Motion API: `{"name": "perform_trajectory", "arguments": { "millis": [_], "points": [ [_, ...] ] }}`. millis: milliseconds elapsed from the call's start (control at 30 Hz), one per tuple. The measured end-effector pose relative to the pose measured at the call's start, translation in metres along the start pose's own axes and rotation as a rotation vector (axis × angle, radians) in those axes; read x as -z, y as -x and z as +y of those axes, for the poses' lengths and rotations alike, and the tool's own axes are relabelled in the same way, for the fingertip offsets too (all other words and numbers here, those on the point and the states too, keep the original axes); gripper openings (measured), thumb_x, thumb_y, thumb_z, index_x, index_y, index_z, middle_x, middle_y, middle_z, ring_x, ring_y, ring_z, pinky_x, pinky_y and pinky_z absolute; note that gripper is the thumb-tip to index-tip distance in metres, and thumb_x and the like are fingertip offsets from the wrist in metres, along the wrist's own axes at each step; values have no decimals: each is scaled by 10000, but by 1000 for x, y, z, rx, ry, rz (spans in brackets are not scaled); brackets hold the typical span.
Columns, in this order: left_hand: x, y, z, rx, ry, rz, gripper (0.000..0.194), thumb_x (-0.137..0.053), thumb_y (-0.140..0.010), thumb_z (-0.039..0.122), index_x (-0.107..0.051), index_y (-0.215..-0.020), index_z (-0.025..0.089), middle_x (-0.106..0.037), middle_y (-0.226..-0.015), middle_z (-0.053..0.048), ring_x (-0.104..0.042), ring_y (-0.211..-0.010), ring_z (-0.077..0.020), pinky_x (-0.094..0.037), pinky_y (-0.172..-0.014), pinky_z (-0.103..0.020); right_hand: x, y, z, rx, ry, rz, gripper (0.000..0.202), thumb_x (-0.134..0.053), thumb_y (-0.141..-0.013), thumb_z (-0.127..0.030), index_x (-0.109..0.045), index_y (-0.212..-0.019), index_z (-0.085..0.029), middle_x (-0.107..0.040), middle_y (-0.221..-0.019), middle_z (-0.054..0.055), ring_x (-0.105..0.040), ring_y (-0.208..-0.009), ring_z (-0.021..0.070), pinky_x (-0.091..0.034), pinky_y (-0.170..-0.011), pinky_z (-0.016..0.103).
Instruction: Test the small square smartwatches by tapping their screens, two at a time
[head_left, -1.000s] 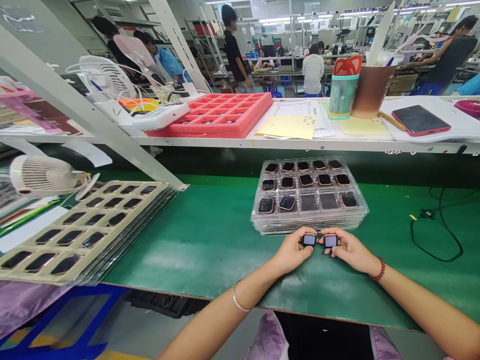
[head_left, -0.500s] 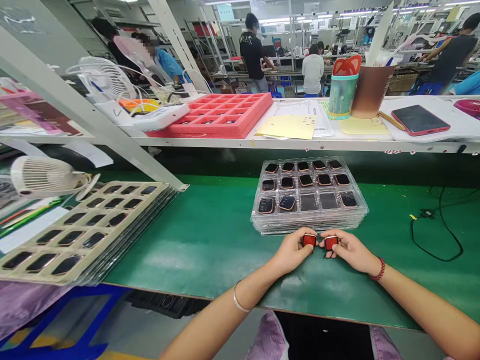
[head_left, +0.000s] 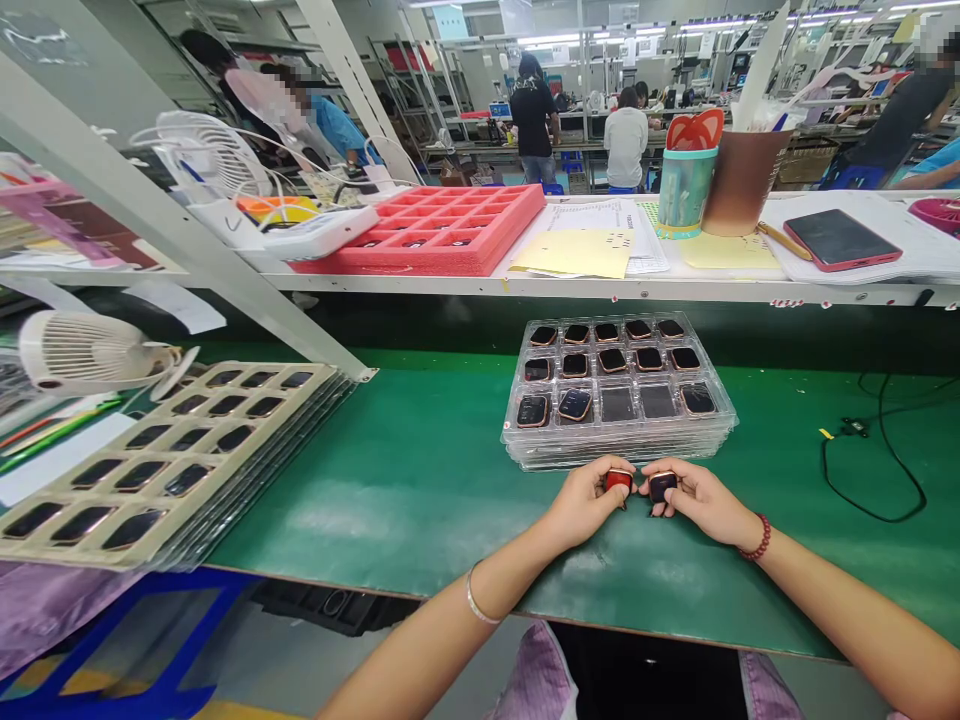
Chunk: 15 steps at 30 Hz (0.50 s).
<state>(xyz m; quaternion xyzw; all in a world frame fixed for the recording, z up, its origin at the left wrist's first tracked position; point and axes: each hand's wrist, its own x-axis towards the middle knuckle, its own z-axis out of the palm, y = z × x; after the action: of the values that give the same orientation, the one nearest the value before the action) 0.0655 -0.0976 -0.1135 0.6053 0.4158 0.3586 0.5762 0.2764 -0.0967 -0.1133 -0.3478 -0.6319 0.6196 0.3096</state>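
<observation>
Just in front of a stack of clear plastic trays [head_left: 622,440], my left hand [head_left: 590,500] is closed on a square watch [head_left: 618,479] whose screen shows red. Close beside it, my right hand [head_left: 694,497] grips another square watch [head_left: 662,487], its screen dark. Both watches face up toward the camera, and the fingertips of the two hands nearly touch. The top clear tray holds several dark-screened watches in rows; two pockets in its front row hold no watch.
At the left lies a stack of beige-topped trays [head_left: 169,478] with watches, beside a white fan [head_left: 86,352]. A black cable [head_left: 874,515] rests at the right. The shelf above bears a red foam tray [head_left: 450,225], cups and a phone [head_left: 841,238]. People stand beyond.
The screen of the watch in my right hand has turned from red to dark. My hands have stayed in place. In the background, a person in black has shifted right and turned away.
</observation>
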Motion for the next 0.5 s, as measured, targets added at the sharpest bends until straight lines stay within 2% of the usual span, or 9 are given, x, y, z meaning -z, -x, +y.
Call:
{"name": "perform_trajectory", "arguments": {
  "millis": [167,333,500],
  "points": [
    [0,0,0,-3,17,-20,226,-573,-803,297,-591,-970,145,-657,-840,-58,-599,-688,-137,-481,-659,-266,1,0,-2,-4,-12,5,242,-488,-893,-291,-546,-1101,-182,-649,-956,75,-668,-713,146,-518,-631,269],
    [0,0,8,18,74,-35,280,-539,-828,390,-610,-926,137,-655,-806,-62,-608,-730,-147,-490,-629,-252,2,0,-4,-46,-48,9,256,-480,-904,-369,-587,-1025,-170,-677,-882,71,-654,-628,126,-523,-589,254],
    [1,1,13,81,47,-31,325,-509,-836,422,-621,-941,136,-678,-842,-77,-611,-637,-124,-390,-480,-190,2,1,-6,-63,-88,19,246,-536,-874,-391,-605,-928,-161,-660,-746,34,-592,-536,95,-521,-522,229]
  ]
}}
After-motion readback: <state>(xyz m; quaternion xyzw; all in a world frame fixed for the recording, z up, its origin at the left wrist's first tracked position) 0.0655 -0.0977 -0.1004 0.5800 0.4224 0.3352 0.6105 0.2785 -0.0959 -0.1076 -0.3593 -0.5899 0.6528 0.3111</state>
